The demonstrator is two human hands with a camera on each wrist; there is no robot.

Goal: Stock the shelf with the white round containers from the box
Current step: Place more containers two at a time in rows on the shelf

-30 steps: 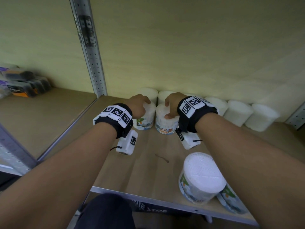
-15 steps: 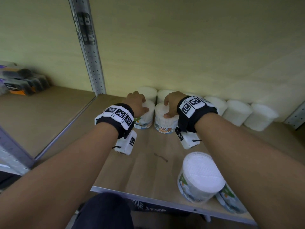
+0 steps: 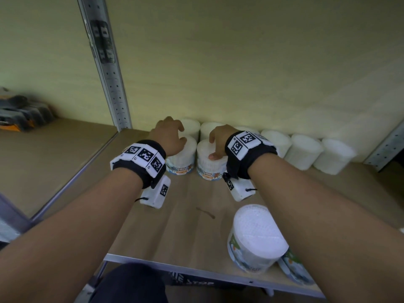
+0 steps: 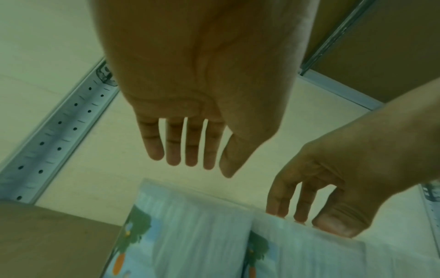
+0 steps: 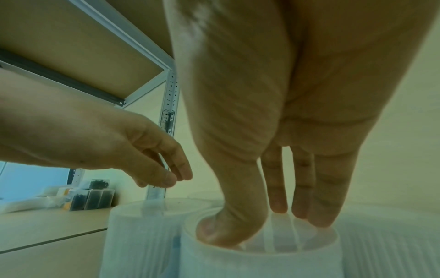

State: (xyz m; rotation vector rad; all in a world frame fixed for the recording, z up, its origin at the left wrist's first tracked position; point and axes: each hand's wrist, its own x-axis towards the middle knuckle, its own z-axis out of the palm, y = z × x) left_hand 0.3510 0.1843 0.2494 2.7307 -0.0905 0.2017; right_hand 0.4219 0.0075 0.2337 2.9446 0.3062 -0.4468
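Two white round cotton-bud containers stand side by side on the wooden shelf (image 3: 183, 228), in front of a back row of white containers (image 3: 306, 152). My left hand (image 3: 175, 132) hovers just above the left container (image 3: 181, 162), fingers straight and apart from it in the left wrist view (image 4: 207, 169). The fingertips and thumb of my right hand (image 3: 213, 147) rest on the lid of the right container (image 3: 209, 168); the right wrist view shows them pressing on that lid (image 5: 262, 263).
Another white container (image 3: 255, 237) stands near the shelf's front edge at the right, with one lying on its side (image 3: 295, 270) beside it. A perforated metal upright (image 3: 109, 84) bounds the bay at the left. Dark packets (image 3: 19, 114) sit on the neighbouring shelf.
My left hand has let go of the left container and risen slightly, fingers now straight. My right hand stays on top of the right container.
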